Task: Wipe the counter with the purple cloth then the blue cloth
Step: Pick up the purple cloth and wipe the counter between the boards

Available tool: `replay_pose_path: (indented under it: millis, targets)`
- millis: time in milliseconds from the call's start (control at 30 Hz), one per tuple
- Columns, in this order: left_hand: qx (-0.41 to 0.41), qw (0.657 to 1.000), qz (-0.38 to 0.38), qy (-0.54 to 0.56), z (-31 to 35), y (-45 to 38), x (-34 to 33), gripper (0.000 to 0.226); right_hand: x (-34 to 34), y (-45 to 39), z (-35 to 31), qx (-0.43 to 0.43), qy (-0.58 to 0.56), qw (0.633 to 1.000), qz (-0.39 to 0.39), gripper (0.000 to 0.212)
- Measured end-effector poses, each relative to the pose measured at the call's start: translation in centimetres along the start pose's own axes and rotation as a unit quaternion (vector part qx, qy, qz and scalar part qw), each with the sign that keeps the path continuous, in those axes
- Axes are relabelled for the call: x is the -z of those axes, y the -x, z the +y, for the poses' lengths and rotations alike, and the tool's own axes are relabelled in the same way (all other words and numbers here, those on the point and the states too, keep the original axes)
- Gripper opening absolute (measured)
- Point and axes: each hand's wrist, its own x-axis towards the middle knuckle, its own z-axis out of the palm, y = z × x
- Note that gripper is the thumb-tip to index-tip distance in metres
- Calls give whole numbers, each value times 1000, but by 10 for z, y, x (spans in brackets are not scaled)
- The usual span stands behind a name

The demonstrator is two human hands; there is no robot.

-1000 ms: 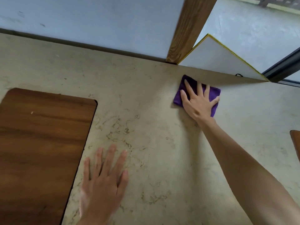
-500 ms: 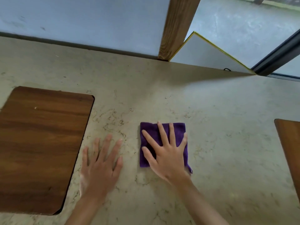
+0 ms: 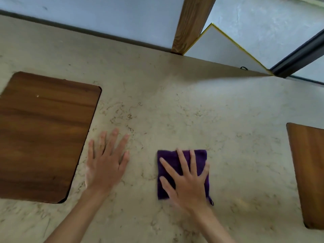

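On the left side of the frame a dark brown wooden board (image 3: 45, 135) lies flat on the counter (image 3: 175, 106), which is pale stone with thin brown squiggles. Just to the right of the board, the left hand (image 3: 107, 162) lies flat on the counter with its fingers spread open. It holds nothing. It sits in the lower middle-left of the frame, in nearly the same spot as half a second ago.

To the right of it, apart from it, is the purple cloth (image 3: 182, 172). It is folded into a square and lies flat on the counter in the lower middle of the frame. The right hand (image 3: 187, 181) is pressed down flat on top of the cloth, fingers spread open, not curled around it. A small loop (image 3: 211, 202) sticks out at the cloth's lower right corner. One second ago the cloth and right hand were far up by the back edge of the counter; half a second ago they had slid down beside the left hand, and now they are a little farther to the right. The right hand looks a bit blurry.

At the far right edge of the frame lies a second wooden board (image 3: 308, 176), lighter brown. In the upper middle a wooden post (image 3: 191, 23) stands behind the counter, with a white panel with a yellow edge (image 3: 222, 50) to its right.
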Motion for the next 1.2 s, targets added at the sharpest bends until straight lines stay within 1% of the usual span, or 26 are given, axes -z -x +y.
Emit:
replay_pose_path:
  millis: [67, 167, 233, 300, 400, 500, 567, 667, 833, 867, 933, 1000, 1067, 1133, 1200]
  targets:
    - [0, 1000, -4, 5, 0, 1, 0, 59, 11, -73, 11, -29, -13, 999, 23, 56]
    - [-1, 1000, 4, 13, 0, 3, -4, 59, 27, -194, 33, -67, -32, 997, 18, 55]
    - [-4, 1000, 11, 10, -1, 1, -5, 59, 37, -259, 47, -88, -42, 995, 20, 55]
    - [-6, 1000, 12, 2, -3, 1, -8, 59, 44, -300, 54, -97, -50, 994, 10, 58]
    - [-5, 1000, 16, -11, -6, 0, -12, 59, 47, -317, 53, -97, -50, 994, 0, 59]
    - [0, 1000, 16, -10, -5, -2, -11, 59, 43, -288, 47, -84, -47, 995, 11, 57]
    - [2, 1000, 10, -10, -5, -2, -8, 59, 34, -239, 44, -71, -35, 997, 14, 55]
    - [8, 1000, -1, -6, -7, 1, -4, 59, 18, -123, 45, -65, -8, 998, 26, 56]
    - [21, 999, -17, 20, -3, 5, 0, 59, -2, 96, 77, -105, 48, 993, -7, 60]
    - [22, 999, -20, 17, -1, 6, 1, 59, -3, 128, 84, -114, 53, 992, -9, 61]
    - [30, 999, -31, 13, -1, 8, 2, 60, -4, 165, 90, -137, 63, 988, -16, 63]
    - [31, 999, -39, 13, 0, 6, 1, 60, -1, 168, 92, -160, 60, 985, -36, 64]
    - [32, 999, -43, 5, 2, 4, 0, 61, 4, 143, 93, -161, 36, 985, -53, 61]
    - [38, 998, -40, -8, 2, 2, 0, 60, 10, 88, 98, -148, 15, 988, -40, 58]
    - [33, 999, -39, -13, 4, 2, 0, 60, 20, 3, 108, -135, 2, 991, 5, 57]
